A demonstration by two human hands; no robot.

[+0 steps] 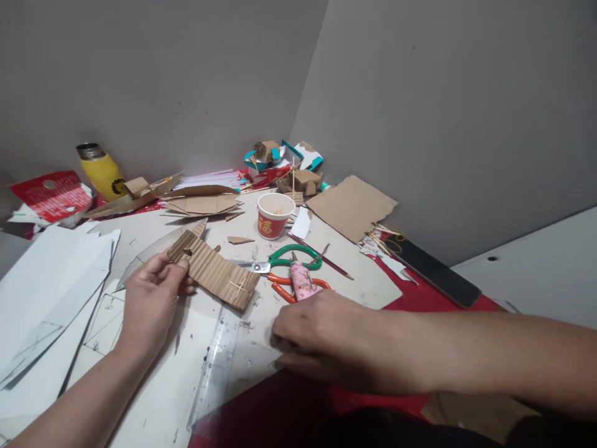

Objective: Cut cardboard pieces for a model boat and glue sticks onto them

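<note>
My left hand (pixel 156 283) pinches a strip of corrugated cardboard (pixel 217 267) at its left end, thumb on top. A small cross of thin sticks (pixel 237 284) lies on the strip's right part. My right hand (pixel 310 326) is closed in a fist, knuckles up. Its fingertips are turned away, so what they hold is hidden. Just beyond it is a pink patterned tool (pixel 303 280) with a narrow metal tip, its lower end behind the hand. Green-handled scissors (pixel 295 256) and an orange-handled tool (pixel 282 289) lie around it.
A clear ruler (pixel 217 361) lies below the cardboard strip. Behind stands a red and white paper cup (pixel 273 221). Cardboard pieces (pixel 205 202), a yellow bottle (pixel 100 174) and a cardboard sheet (pixel 352 208) line the wall. White papers (pixel 46 298) cover the left; a dark phone-like slab (pixel 431 270) lies right.
</note>
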